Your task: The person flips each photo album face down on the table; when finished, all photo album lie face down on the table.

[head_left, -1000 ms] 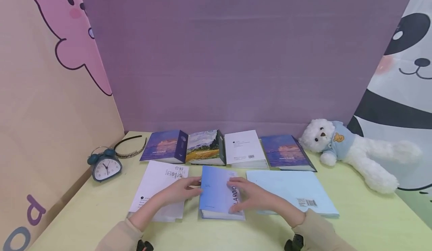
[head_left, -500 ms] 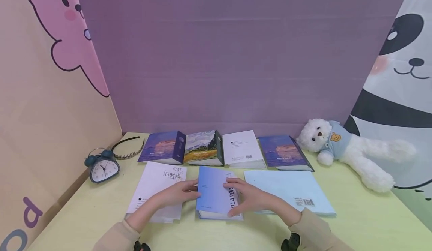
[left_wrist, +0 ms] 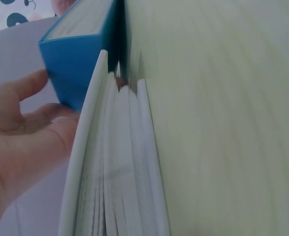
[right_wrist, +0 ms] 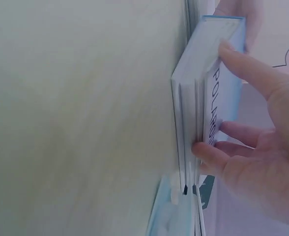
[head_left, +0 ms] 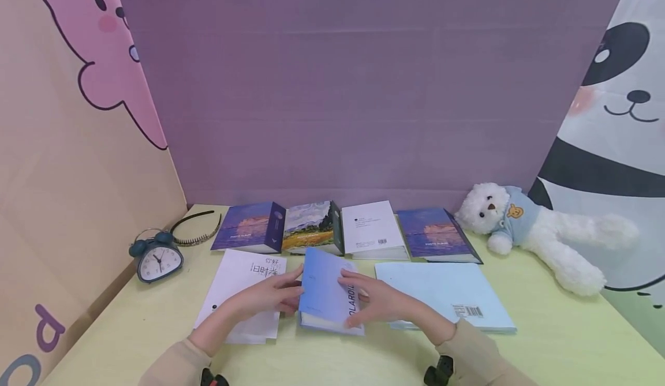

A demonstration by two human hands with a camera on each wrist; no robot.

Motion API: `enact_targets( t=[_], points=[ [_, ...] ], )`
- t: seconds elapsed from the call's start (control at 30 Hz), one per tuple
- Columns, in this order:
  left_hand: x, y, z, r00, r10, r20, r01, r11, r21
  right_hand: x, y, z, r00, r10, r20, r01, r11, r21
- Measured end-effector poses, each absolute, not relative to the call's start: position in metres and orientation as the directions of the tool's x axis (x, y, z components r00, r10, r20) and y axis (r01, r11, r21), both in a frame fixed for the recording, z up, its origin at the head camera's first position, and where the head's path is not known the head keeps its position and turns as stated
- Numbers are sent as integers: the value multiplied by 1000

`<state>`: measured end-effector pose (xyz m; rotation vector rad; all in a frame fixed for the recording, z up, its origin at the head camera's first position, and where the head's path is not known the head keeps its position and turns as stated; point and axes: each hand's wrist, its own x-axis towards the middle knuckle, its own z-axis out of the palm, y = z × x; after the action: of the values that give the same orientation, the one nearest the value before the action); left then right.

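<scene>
A thick blue album (head_left: 323,288) with "POLAROID" lettering stands between my hands at the table's middle, tilted with its left side raised. My left hand (head_left: 265,298) holds its spine side, fingers at the blue spine (left_wrist: 68,66) in the left wrist view. My right hand (head_left: 381,299) grips the opposite side; in the right wrist view the thumb (right_wrist: 247,64) lies near the cover's corner and other fingers touch the page edge. A white booklet (head_left: 239,276) lies under my left forearm. A pale blue book (head_left: 436,288) lies flat beyond my right hand.
Along the back lie a purple-blue photo album (head_left: 241,227), a landscape-covered one (head_left: 309,227), a white one (head_left: 374,227) and another purple-blue one (head_left: 436,233). An alarm clock (head_left: 160,259) and headband (head_left: 197,239) stand left; a white plush bear (head_left: 535,224) lies right.
The blue album has gone from flat on the table to tilted, its left side lifted and turned slightly. Both hands have shifted a little left with it.
</scene>
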<state>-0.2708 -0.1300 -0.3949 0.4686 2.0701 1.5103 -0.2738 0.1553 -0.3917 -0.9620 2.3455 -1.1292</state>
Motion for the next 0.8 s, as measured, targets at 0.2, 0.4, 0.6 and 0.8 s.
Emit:
enact_targets(
  t=[0.2,0.4,0.6,0.8],
  points=[
    [-272,-135,-396,-813,556,-172,-65,207,976,-279,147,-396,-702,-713,5,-504,491,-711],
    [-270,-136,-394,-871,471,-139,-34,224,974,-278,138,-392,-700,-713,36,-552,508,-662],
    [-267,-135,-390,-907,405,-117,-16,245,969,-274,124,-388,-715,-689,122,-550,445,-707],
    [-268,-136,-390,-914,389,-113,-17,243,970,-267,112,-380,-730,-663,168,-486,329,-810]
  ],
)
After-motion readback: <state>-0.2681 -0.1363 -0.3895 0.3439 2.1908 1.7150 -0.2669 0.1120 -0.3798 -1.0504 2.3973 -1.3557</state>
